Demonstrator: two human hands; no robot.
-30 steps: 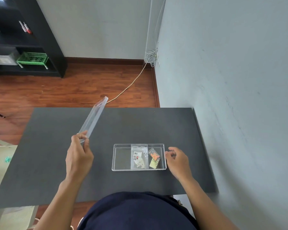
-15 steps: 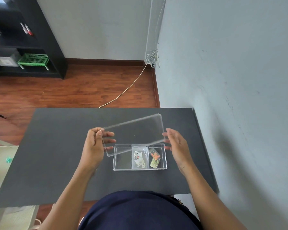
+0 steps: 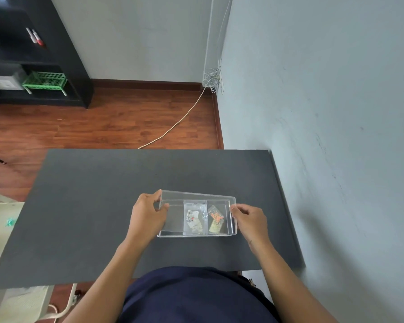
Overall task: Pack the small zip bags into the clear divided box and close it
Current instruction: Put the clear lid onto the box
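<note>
The clear divided box (image 3: pixel 170 234) sits on the dark table (image 3: pixel 91 206). Its middle compartment holds a zip bag with a white label (image 3: pixel 194 220); the right compartment holds a zip bag with orange and yellow bits (image 3: pixel 216 221); the left compartment looks empty. A clear lid (image 3: pixel 196 195) lies over the box, its far edge slightly raised and tilted. My left hand (image 3: pixel 148 214) pinches the lid's left end, and my right hand (image 3: pixel 250 217) pinches its right end.
A grey wall runs along the table's right edge. Beyond the far edge are a wood floor, a white cable (image 3: pixel 177 122) and a black shelf unit with a green basket (image 3: pixel 46 81). A pale surface (image 3: pixel 0 220) stands left of the table.
The lid went from my left hand alone, held up at the left, to both hands above the box, and has now come down onto the box.
</note>
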